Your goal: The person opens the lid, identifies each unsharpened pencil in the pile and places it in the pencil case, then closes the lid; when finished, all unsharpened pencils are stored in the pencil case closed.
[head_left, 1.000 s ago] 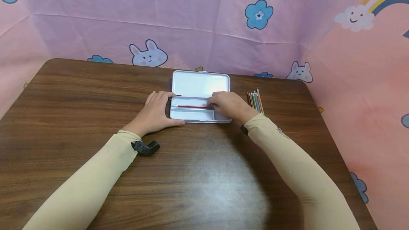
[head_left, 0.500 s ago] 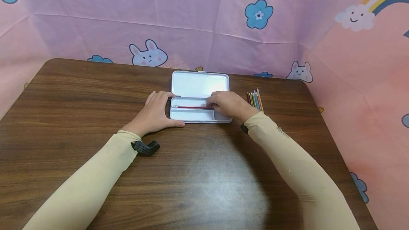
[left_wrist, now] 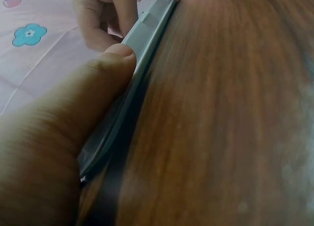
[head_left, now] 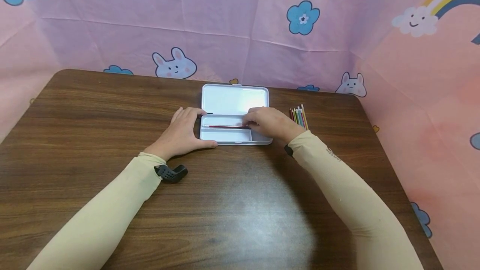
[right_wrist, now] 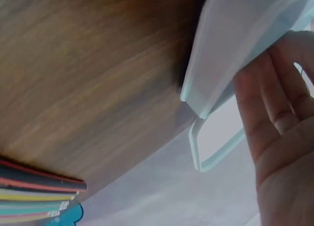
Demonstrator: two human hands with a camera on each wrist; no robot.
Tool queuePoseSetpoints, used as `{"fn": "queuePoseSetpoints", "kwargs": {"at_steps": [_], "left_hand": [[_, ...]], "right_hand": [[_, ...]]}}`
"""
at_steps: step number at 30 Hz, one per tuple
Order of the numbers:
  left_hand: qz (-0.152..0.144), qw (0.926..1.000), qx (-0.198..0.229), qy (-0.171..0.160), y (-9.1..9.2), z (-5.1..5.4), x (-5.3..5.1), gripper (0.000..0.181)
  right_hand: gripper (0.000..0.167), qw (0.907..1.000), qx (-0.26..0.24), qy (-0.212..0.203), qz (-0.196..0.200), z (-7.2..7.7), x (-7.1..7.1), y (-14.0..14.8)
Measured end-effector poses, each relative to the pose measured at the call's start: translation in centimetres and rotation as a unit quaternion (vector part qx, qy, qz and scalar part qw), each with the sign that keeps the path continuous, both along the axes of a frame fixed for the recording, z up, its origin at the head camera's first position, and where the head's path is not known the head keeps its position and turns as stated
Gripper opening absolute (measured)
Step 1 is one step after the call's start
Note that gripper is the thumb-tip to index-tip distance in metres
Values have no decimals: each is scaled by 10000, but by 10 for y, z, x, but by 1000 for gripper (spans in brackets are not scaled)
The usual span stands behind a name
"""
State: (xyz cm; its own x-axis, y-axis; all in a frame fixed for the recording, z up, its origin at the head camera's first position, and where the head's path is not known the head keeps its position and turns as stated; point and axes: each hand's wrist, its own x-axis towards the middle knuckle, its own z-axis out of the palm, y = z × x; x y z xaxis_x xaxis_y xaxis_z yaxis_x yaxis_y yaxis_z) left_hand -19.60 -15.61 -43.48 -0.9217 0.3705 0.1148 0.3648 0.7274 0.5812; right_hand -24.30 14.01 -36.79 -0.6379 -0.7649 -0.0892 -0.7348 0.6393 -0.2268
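Note:
A white pencil case (head_left: 226,136) lies on the table with its lid (head_left: 235,98) folded back behind it. My left hand (head_left: 178,133) holds its left end, the thumb along the front rim and the fingers at the back edge. In the left wrist view the thumb (left_wrist: 105,71) presses on the rim. My right hand (head_left: 271,123) reaches into the case from the right and pinches one end of a red pencil (head_left: 226,126). The pencil lies lengthwise along the rear compartment; its right end is hidden by the fingers.
Several coloured pencils (head_left: 299,117) lie in a bunch to the right of the case, partly behind the right wrist. They also show as striped pencils (right_wrist: 37,191) in the right wrist view. A patterned pink cloth (head_left: 225,24) hangs behind the brown table (head_left: 123,103).
Both hands stay in nearly the same places on the case. The red pencil sits very slightly lower in the head view, which itself has shifted a little.

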Motion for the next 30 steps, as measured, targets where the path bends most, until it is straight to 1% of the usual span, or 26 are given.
{"fn": "queuePoseSetpoints", "kwargs": {"at_steps": [2, 6, 8, 10, 13, 17, 24, 30], "left_hand": [[-10, 10000, 3, -24, 1, 0, 0, 107], [11, 10000, -1, -76, 2, -1, 1, 106], [16, 9999, 14, -99, 2, -1, 1, 106], [17, 9999, 19, -112, 3, 0, 1, 106], [20, 9999, 14, -134, 3, 0, 0, 106], [13, 9999, 0, -136, 1, 1, -1, 106], [6, 9999, 3, -149, -1, 1, -3, 106], [8, 9999, 1, -132, 0, 1, -4, 105]], "right_hand": [[17, 9999, -100, 82, -8, 2, 2, 2], [18, 9987, -228, 430, -120, 9, 9, 11], [18, 9976, -292, 572, -264, 13, 12, 20], [19, 9962, -401, 627, -447, 16, 15, 30], [22, 9936, -638, 585, -722, 20, 19, 48], [24, 9892, -935, 416, -1046, 24, 23, 73], [29, 9801, -780, 38, -1824, 30, 30, 114], [30, 9722, -865, -53, -2177, 28, 36, 143]]}}
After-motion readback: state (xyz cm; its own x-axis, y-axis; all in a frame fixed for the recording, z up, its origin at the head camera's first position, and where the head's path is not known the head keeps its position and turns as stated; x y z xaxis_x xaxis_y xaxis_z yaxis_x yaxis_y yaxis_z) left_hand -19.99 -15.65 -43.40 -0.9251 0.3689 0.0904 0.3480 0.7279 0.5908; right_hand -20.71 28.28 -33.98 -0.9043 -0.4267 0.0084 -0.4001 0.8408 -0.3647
